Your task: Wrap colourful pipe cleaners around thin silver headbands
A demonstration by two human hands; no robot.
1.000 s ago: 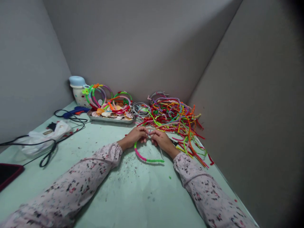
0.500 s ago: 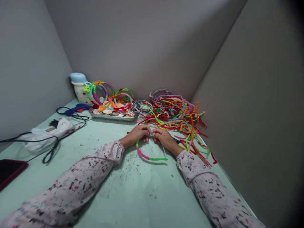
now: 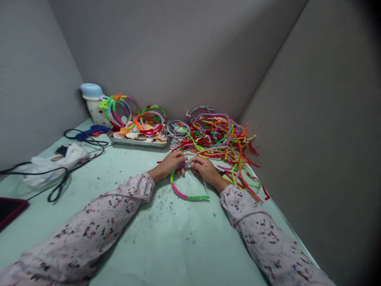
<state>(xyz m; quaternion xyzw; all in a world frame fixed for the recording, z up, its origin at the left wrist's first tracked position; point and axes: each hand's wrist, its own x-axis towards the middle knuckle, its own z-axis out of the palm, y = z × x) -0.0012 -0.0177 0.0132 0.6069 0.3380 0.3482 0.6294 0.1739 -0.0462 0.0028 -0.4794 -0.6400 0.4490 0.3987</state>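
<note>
A curved band (image 3: 179, 194) wrapped in green and pink fuzzy stems hangs down from between my hands, its green end pointing right. My left hand (image 3: 172, 164) is closed on the upper part of this band. With pinched fingers, my right hand (image 3: 205, 169) grips a thin greyish-purple stem (image 3: 188, 163) that runs across to my left fingertips. A thin pale strand drops below my right hand. The exact grip of the fingertips is too small to tell.
Beyond my hands lies a tangled pile of coloured fuzzy stems (image 3: 220, 135). A metal tray (image 3: 138, 143) holds shells and wrapped hoops. Further left are a cup (image 3: 94, 105), a plastic bag (image 3: 44, 167), a black cable (image 3: 67, 174) and a phone (image 3: 12, 210). Grey walls surround the table (image 3: 184, 254).
The fingers of both hands have shifted slightly, and more of the purple stem shows between them. The whole view has moved a little, with the background lower objects now higher in frame.
</note>
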